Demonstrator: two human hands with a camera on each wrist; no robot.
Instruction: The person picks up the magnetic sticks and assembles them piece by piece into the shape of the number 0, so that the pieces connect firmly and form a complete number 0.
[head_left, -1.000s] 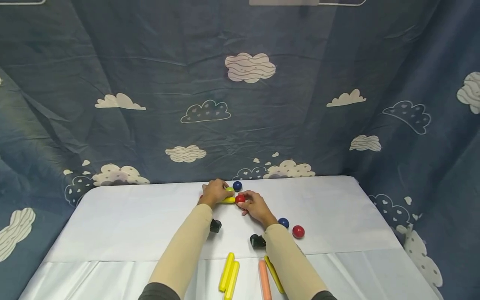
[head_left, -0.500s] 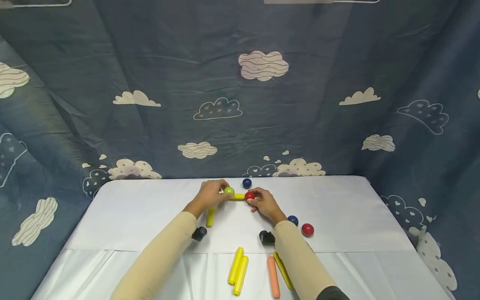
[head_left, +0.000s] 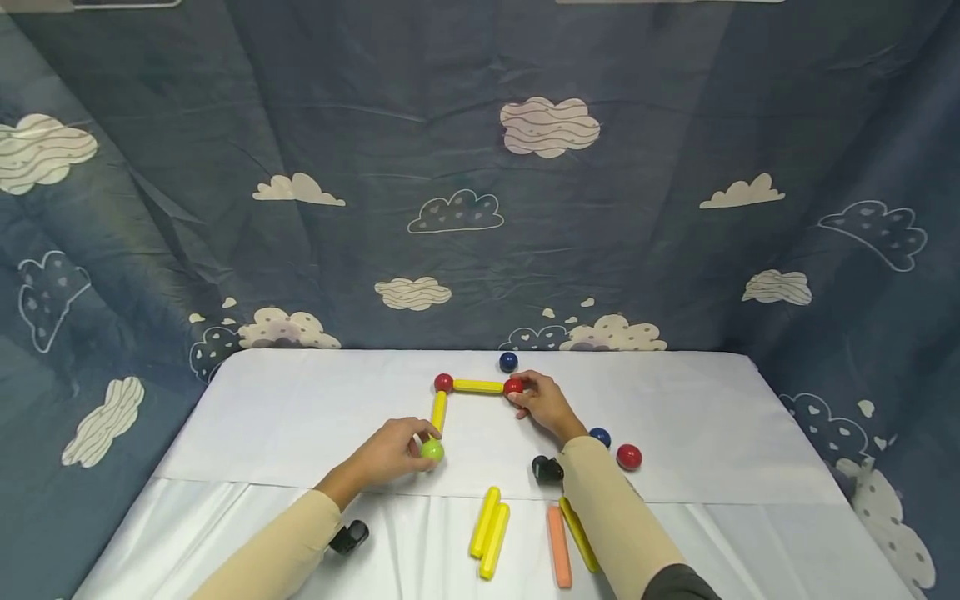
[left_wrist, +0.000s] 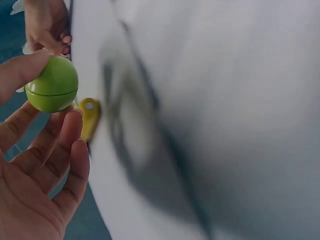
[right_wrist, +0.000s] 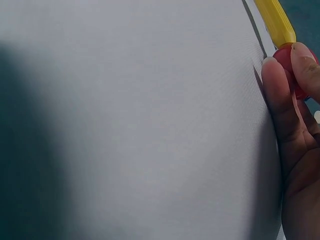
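My left hand (head_left: 392, 454) pinches a light green ball (head_left: 432, 451) between thumb and fingers, close to the near end of a yellow stick (head_left: 438, 412). In the left wrist view that stick's holed end (left_wrist: 90, 105) shows just past the green ball (left_wrist: 57, 80). The stick's far end meets a red ball (head_left: 444, 382), from which another yellow stick (head_left: 478, 387) runs to the right. At this second stick's right end, my right hand (head_left: 549, 408) grips another red ball (head_left: 513, 387). The right wrist view shows thumb and finger around that red ball (right_wrist: 284, 56), with the stick's end against it.
A blue ball (head_left: 508, 362) lies behind the right hand. Another blue ball (head_left: 600, 437) and a red ball (head_left: 629, 457) are right of the right forearm. Nearer lie two yellow sticks (head_left: 491, 533), an orange stick (head_left: 558, 547) and a further yellow stick (head_left: 579, 535), partly beside the sleeve.
My left hand has carried the green ball from beside the far stick toward me, to the left stick's near end. My right hand stays at its red ball. The head view has shifted slightly.
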